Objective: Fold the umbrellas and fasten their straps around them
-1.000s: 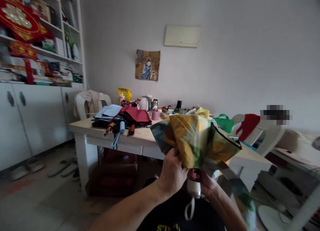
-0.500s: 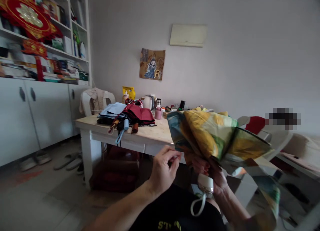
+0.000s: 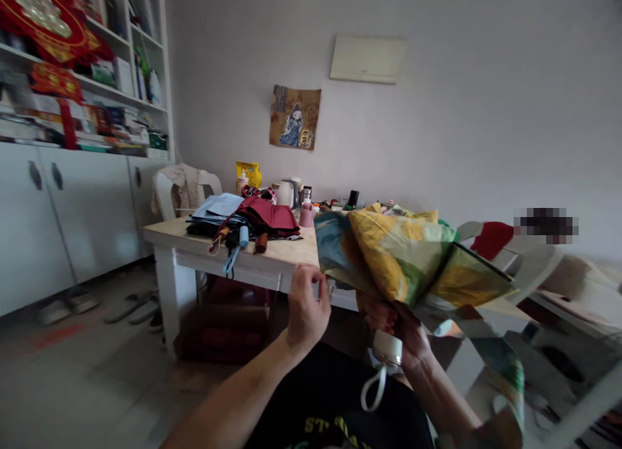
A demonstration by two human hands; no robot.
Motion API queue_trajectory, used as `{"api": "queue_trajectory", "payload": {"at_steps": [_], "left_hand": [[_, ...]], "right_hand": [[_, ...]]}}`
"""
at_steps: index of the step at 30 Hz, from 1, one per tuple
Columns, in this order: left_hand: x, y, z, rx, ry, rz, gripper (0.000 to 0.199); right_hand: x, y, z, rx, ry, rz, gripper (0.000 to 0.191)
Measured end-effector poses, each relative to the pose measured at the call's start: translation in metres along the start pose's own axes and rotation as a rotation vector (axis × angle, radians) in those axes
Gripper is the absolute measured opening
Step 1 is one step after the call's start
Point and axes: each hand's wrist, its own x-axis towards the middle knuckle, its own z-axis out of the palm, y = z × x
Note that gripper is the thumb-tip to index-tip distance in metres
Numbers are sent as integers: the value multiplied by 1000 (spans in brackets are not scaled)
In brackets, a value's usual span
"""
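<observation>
Your right hand (image 3: 399,329) grasps the yellow-green umbrella (image 3: 393,254) just above its white handle (image 3: 387,346), in front of the table (image 3: 291,250). Your left hand (image 3: 309,303) curls at its edge; whether it grips, you cannot tell. Your black shirt (image 3: 335,397) shows yellow letters, partly "LS".

On the grey wall (image 3: 461,112), a pale rectangular panel (image 3: 368,59) and, lower to its left, a brown poster (image 3: 295,117) of a blue-robed figure. On the table (image 3: 286,249), a folded light-blue umbrella (image 3: 221,205) beside a dark-red one (image 3: 275,218), handles over the near edge; behind, a yellow bag (image 3: 251,173), a kettle (image 3: 285,194) and a pink bottle (image 3: 306,215). At the far left, white cabinets (image 3: 90,216) below crowded shelves, with a red ornament (image 3: 46,18) in front; slippers (image 3: 127,308) on the floor. At right, red cloth (image 3: 492,239) over a white chair (image 3: 539,267).
</observation>
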Motion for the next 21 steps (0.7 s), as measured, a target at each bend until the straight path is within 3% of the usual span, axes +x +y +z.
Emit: {"api": "queue_trajectory", "payload": {"at_steps": [3,5,9,11,14,17,21], "left_hand": [[-4,-8,-11,-203,65,-383,12],[-3,-9,-8,-344,-12,-609,19],[6,4,11,-529,-183,-856,34],[11,12,17,-634,-159,-1021,46],[15,14,18,-919,-121,-1267,38],[13,7,12,-1077,-139,-1343,34],[11,-1,6,-985,-228,-1227,38]], "right_hand": [[3,-8,-1,38,10,-49,46],[2,-11,1,58,15,-73,47],[-3,-5,3,93,52,-58,53],[-5,1,2,82,64,-42,57],[-7,6,-4,51,54,-13,67],[-9,8,-11,34,53,12,71],[-13,7,-14,56,41,31,70]]}}
